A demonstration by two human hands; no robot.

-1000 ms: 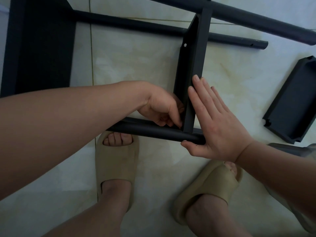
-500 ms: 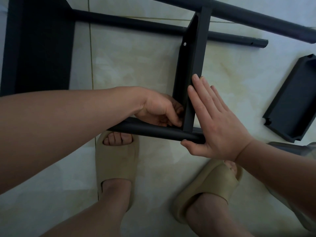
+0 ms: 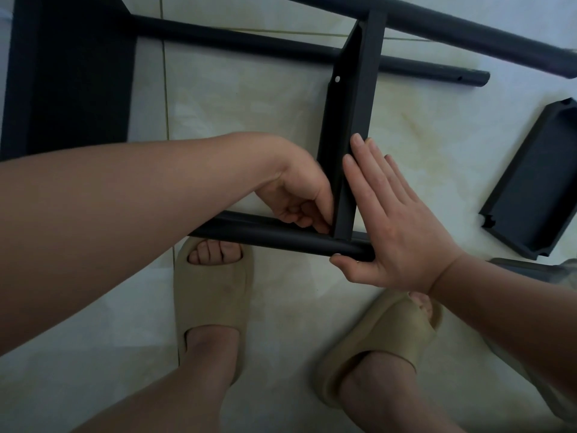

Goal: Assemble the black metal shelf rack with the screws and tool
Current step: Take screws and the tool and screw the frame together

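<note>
At near corner: left hand [image 3: 296, 192] rolls slightly, right hand [image 3: 399, 223] stays.
Right grip spread flat on panel [image 3: 346, 126]; left grip curled, contents hidden; probably fastening.

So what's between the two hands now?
In the head view, the black shelf panel: left hand curled at its inner corner, right hand flat against its outer face.

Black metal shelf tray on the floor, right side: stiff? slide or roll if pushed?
Likely stiff: the black metal shelf tray shows folded-up rims. Lying flat on smooth pale floor tile, so it would probably slide, not roll.
</note>
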